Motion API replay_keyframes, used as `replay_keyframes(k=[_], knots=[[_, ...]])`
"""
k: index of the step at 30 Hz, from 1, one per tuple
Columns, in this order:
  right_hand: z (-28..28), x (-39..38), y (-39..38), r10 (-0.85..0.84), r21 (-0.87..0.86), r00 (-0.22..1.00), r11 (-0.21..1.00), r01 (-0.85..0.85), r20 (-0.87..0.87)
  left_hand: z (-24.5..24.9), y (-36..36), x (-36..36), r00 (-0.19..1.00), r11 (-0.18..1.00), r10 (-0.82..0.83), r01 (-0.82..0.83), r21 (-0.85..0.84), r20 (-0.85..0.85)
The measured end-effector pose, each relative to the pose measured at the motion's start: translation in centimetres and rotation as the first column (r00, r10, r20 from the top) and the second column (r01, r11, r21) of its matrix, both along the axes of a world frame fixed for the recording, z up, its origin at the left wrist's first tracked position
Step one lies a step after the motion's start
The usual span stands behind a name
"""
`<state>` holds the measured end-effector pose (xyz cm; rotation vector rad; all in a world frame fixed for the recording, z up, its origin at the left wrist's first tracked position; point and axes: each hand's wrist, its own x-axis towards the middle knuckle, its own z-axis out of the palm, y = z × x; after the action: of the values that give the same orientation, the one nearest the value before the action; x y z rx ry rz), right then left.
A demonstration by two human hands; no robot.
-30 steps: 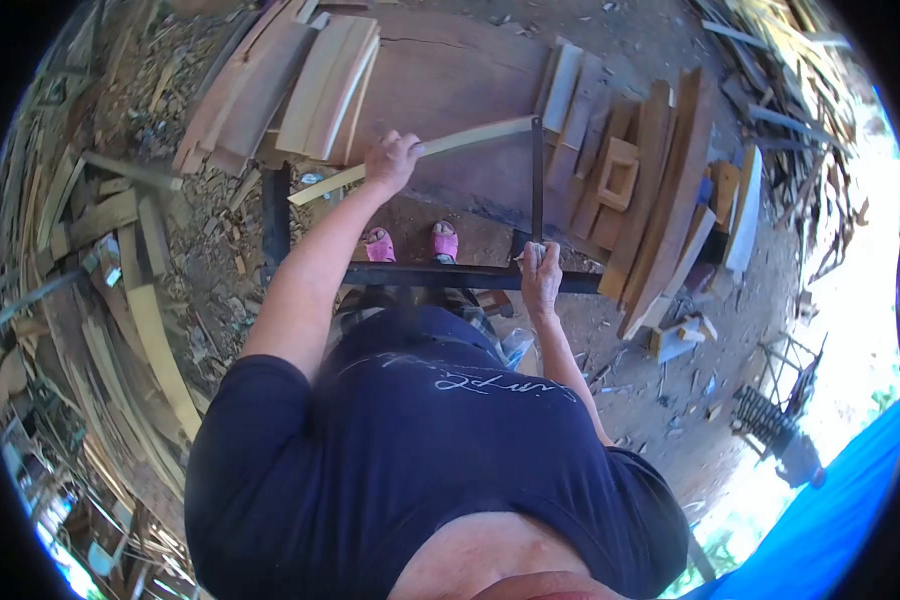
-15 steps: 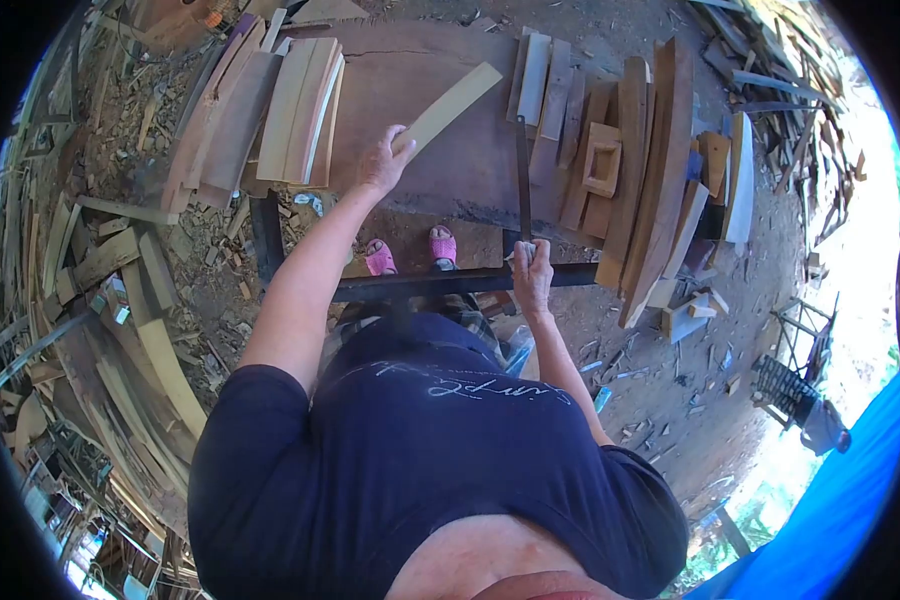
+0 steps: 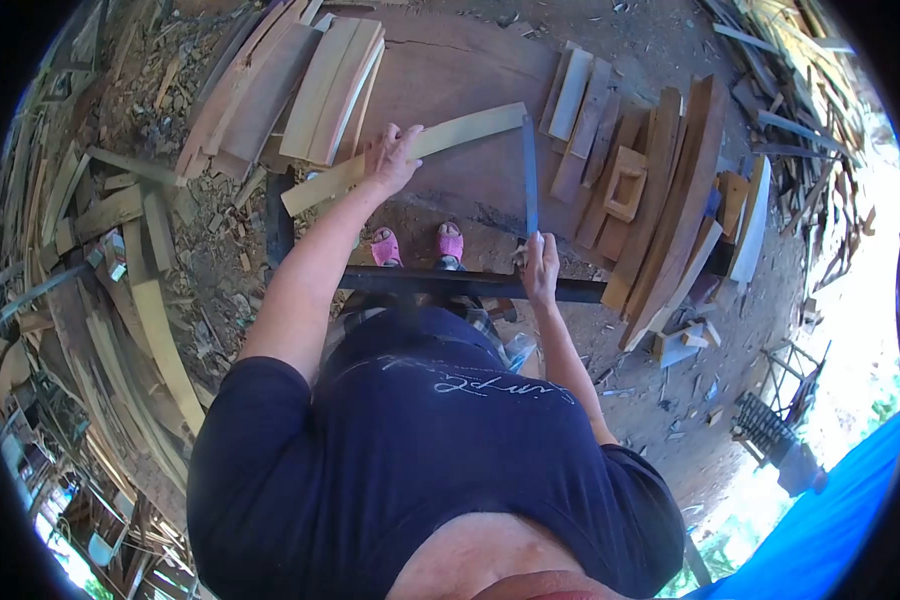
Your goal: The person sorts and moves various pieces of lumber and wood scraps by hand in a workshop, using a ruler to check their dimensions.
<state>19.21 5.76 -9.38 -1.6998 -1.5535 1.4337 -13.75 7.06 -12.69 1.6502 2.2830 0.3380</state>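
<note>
My left hand (image 3: 393, 160) is closed around a pale wooden strip (image 3: 470, 125) that slants across the front of a broad brown board. My right hand (image 3: 538, 268) grips the lower end of a long, narrow, flat metal blade (image 3: 530, 180), which points away from me. The grip end is hidden in my fingers. The blade's far tip meets the strip's right end in this view. Beneath both lies the brown board (image 3: 460, 60), with a crack near its far edge.
Stacked planks (image 3: 330, 90) lie on the board's left. Shorter wood pieces (image 3: 580, 90) and long beams (image 3: 685, 200) lie on the right, with a small wooden frame (image 3: 625, 183) among them. A dark bar (image 3: 440, 283) crosses before my waist. Scrap wood (image 3: 120, 330) is piled at left.
The wooden strip has turned flatter, its near end now showing left of my left hand. The blade has turned its broad face up, its tip now at the strip's right end.
</note>
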Motion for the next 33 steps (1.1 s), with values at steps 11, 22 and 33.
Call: replay_keyframes(k=[11, 22, 33], knots=[[0.8, -4.6, 1.6, 0.116, 0.156, 0.993, 0.98, -0.121, 0.036, -0.4, -1.2, 1.4, 0.989, 0.996, 0.078, -0.083, -0.032, -0.129], [1.0, -4.3, -0.2, 0.128, 0.118, 0.99, 0.984, -0.134, 0.051, -1.6, -1.6, 1.7, 0.981, 0.992, 0.103, -0.113, -0.057, -0.164], [-0.4, -4.8, 0.4, 0.29, 0.105, 0.956, 0.95, -0.293, 0.04, -0.7, 0.6, 2.6, 0.982, 0.981, 0.129, -0.146, -0.127, -0.136]])
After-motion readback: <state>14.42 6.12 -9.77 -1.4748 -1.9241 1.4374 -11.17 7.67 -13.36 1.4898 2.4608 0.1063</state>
